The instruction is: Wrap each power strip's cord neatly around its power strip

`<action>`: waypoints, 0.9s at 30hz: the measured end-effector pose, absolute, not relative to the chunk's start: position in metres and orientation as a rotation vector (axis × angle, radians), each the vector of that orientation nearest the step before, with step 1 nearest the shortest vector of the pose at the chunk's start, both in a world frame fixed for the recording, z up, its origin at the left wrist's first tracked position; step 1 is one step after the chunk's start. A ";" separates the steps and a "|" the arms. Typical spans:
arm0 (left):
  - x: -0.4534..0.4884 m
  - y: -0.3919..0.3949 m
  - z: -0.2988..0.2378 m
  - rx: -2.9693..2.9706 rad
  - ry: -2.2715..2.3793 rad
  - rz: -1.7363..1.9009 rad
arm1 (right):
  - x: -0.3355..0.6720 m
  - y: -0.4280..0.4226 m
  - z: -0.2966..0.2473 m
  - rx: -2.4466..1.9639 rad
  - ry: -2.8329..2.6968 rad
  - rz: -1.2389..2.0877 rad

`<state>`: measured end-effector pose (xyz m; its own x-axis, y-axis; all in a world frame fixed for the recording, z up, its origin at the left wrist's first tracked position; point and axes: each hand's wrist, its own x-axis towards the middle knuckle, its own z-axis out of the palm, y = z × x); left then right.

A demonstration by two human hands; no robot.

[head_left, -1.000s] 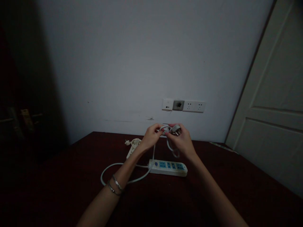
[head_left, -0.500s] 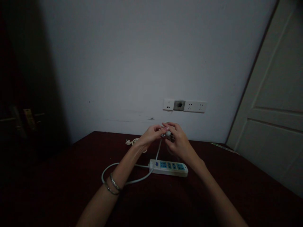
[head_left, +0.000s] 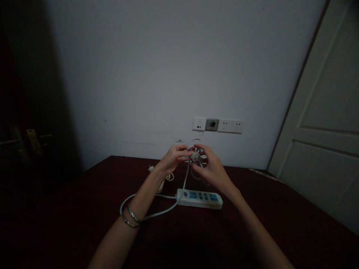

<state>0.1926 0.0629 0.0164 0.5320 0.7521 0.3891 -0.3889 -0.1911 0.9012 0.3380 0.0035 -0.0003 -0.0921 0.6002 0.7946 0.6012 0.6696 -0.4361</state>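
Above the back of the dark red table, both my hands hold a greyish-white power plug [head_left: 195, 156]; its prongs appear to point right, though they are blurry. My left hand [head_left: 173, 157] pinches it from the left with thumb and fingers, and two bracelets circle that wrist. Around its right side curve the thumb and fingers of my right hand [head_left: 211, 164]. A white cord [head_left: 185, 180] hangs from the plug, loops left under my left forearm and runs to a white power strip [head_left: 199, 202] with blue socket faces, lying below my hands.
Behind my left forearm lies another light-coloured cord with a plug [head_left: 151, 168], partly hidden. Several wall outlets [head_left: 230, 126] line the white wall just above the table. A panelled door [head_left: 322, 149] stands on the right, and a thin strip [head_left: 265, 174] lies near the table's back right edge.
My fingers have shifted around the plug, which shows more clearly between them. My left hand has moved slightly left, uncovering more of the other cord. The power strip has stayed put.
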 end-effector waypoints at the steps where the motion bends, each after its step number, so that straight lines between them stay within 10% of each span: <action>1: 0.193 0.063 0.016 1.422 0.331 1.064 | 0.338 0.003 -0.001 -0.963 -1.741 0.013; 27: 0.201 0.072 0.006 1.217 0.226 1.197 | 0.350 0.007 0.004 -0.744 -1.367 0.927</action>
<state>0.2006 0.0721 0.0059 0.4243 0.7942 0.4350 -0.5804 -0.1302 0.8039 0.3502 0.0070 0.0036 -0.0297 0.8809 0.4724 -0.1127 0.4667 -0.8772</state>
